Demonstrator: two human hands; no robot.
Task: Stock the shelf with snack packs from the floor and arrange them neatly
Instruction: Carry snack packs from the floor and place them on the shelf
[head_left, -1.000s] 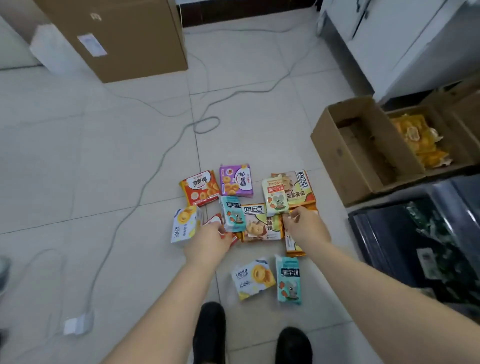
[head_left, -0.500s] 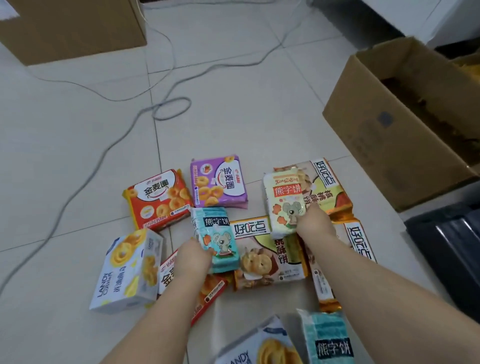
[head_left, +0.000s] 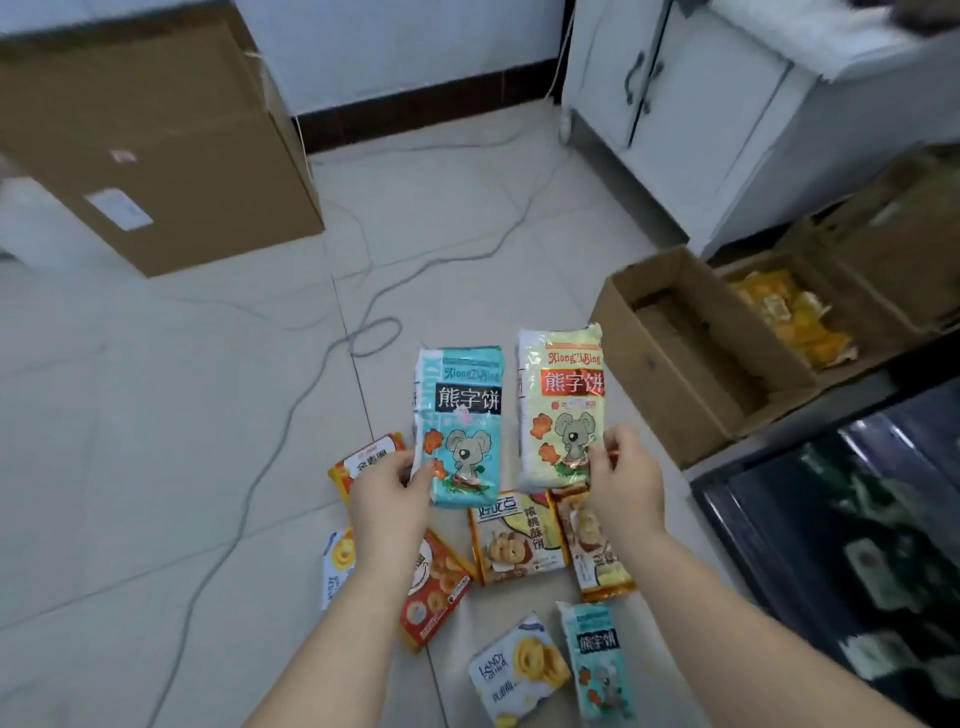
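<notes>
My left hand (head_left: 389, 499) grips a teal snack pack (head_left: 460, 423) by its lower left corner and holds it upright above the floor. My right hand (head_left: 626, 480) pinches a pale yellow snack pack (head_left: 563, 402) at its lower right corner, lifted beside the teal one. Below them several packs lie on the tiled floor: an orange-edged biscuit pack (head_left: 514, 538), another orange pack (head_left: 595, 545), a red cookie pack (head_left: 434, 592), a white cookie box (head_left: 522, 670) and a second teal pack (head_left: 597, 660). The shelf (head_left: 831, 525) shows dark at the right.
An open cardboard box (head_left: 670, 358) stands right of the packs, with a box of yellow snacks (head_left: 789, 317) behind it. A large closed carton (head_left: 156, 150) sits at the back left. A grey cable (head_left: 332, 358) snakes over the floor. A white cabinet (head_left: 691, 104) stands at the back right.
Both hands have lifted the teal and the yellow pack off the floor pile and raised them upright. The view has tilted up, showing the cabinet and carton again.
</notes>
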